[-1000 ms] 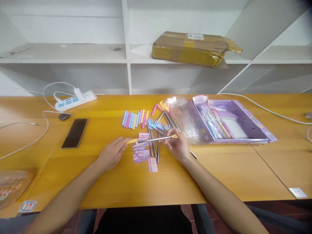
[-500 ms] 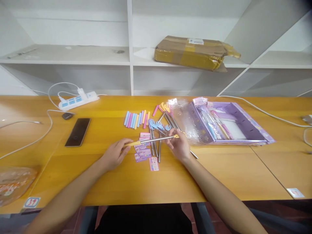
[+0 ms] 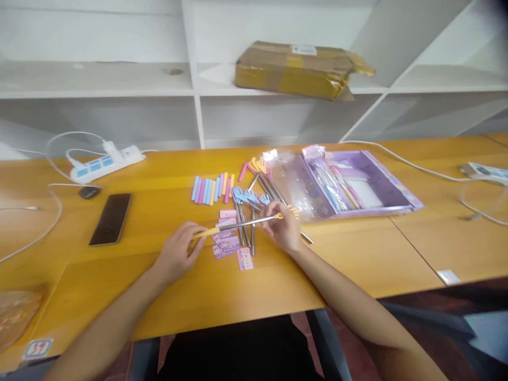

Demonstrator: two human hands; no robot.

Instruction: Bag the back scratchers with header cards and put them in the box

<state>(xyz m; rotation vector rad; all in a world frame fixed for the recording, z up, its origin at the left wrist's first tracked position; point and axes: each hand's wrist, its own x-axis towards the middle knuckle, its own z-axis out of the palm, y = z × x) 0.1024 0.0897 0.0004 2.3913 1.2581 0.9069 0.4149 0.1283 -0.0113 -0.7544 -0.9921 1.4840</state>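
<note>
My left hand [image 3: 177, 253] pinches a yellow sleeve [image 3: 206, 232] that sits on the near end of a thin metal rod [image 3: 243, 223]. My right hand [image 3: 282, 232] grips the same rod near its yellow hand-shaped tip [image 3: 291, 212]. The rod hangs level just above the wooden table [image 3: 246, 286]. Under it lie several small pink and purple cards [image 3: 230, 244] and more metal rods with blue hand-shaped tips [image 3: 248, 197]. A row of pastel sleeves [image 3: 211, 189] lies further back.
An open purple box [image 3: 359, 185] with crumpled clear wrap [image 3: 291, 182] stands at the right. At the left lie a black phone [image 3: 110, 218], a white power strip [image 3: 106, 162] and cables. A taped cardboard parcel [image 3: 299, 69] rests on the white shelf behind.
The view has swung right and slightly up. Both hands still hold the rod; the yellow sleeve in my left hand has stayed on its near end.
</note>
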